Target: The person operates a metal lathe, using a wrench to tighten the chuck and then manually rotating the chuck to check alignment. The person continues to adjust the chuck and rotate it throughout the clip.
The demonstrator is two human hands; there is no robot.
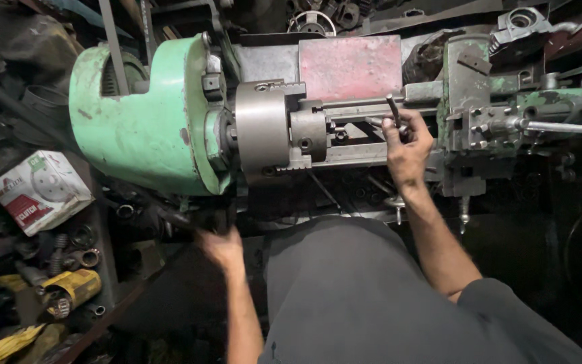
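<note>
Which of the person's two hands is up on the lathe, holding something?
The right hand: it rests on the lathe bed, closed around a dark metal rod. The left hand is lower, blurred, under the green headstock.

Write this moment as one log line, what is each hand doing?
left hand: under green lathe headstock, blurred, grip unclear | right hand: gripping dark metal rod beside grey steel chuck

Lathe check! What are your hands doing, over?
Right hand gripping a dark metal rod by the chuck. Left hand low under the green headstock, blurred. Nothing blocking.
</note>
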